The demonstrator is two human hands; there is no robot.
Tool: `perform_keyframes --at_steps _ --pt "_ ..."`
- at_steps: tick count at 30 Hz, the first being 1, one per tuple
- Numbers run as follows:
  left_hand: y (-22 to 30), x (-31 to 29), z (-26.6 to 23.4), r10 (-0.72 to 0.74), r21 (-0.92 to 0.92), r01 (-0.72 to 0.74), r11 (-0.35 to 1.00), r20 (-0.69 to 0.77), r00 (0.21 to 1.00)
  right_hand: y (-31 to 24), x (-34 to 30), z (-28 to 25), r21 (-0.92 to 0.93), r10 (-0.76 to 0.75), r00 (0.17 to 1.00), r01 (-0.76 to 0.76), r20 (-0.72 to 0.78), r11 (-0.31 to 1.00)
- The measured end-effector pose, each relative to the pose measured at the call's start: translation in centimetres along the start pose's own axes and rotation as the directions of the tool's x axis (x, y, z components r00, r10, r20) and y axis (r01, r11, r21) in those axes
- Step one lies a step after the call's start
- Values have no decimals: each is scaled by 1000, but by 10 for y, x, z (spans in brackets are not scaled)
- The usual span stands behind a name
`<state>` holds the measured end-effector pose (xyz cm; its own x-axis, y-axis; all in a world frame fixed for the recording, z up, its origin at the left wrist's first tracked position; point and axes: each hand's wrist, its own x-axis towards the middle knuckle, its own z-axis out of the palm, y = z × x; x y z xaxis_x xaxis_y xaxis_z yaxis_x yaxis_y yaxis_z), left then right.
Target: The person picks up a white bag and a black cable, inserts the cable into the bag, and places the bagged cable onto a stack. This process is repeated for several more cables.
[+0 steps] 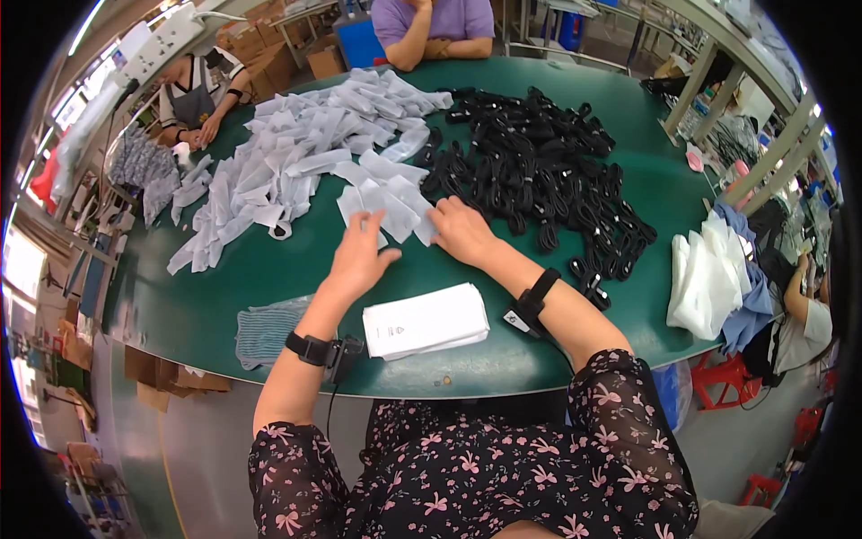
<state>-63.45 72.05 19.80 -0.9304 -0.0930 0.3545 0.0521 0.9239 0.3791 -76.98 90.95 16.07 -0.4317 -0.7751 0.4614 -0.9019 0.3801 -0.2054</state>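
My left hand (pixel 357 259) has its fingers and thumb spread, fingertips at the near edge of some whitish translucent pouches (pixel 391 199). At the right edge of these same pouches is my right hand (pixel 461 232), its fingers slightly bent and apart, touching or nearly touching them. These pouches adjoin a large heap of similar filled pouches (pixel 296 148) to the left. Right of my right hand lies a big pile of coiled black cables (pixel 530 162). Between my forearms rests a stack of flat white paper or bags (pixel 426 322) with small dark print.
A grey-blue ribbed cloth (pixel 269 332) lies by my left forearm on the green table (pixel 180 305). White plastic bags (pixel 709 278) and blue cloth hang at the right edge. Across the table sits a person in purple (pixel 435 31); another person (pixel 199 94) works at far left.
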Motion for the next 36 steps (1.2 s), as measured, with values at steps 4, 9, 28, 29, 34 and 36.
perform_keyframes --at_steps 4,9,28,29,34,36 --pt "-12 8 4 -91 47 85 995 150 984 4 20 20 -35 -36 995 40 88 999" --pt "-65 39 11 -244 119 248 962 -41 969 -13 53 13 71 168 974 -180 155 981" --pt "-137 100 45 -407 -55 411 910 71 911 46 134 77 432 322 943 -328 89 840" --pt "-144 101 45 -372 -126 379 917 77 925 42 138 74 435 319 943 -329 99 838" --pt "-147 119 36 -316 -362 298 883 10 949 48 164 47 794 447 869 -420 212 440" --pt "-147 138 26 -342 -443 285 850 -53 938 54 174 44 946 425 882 -289 204 146"
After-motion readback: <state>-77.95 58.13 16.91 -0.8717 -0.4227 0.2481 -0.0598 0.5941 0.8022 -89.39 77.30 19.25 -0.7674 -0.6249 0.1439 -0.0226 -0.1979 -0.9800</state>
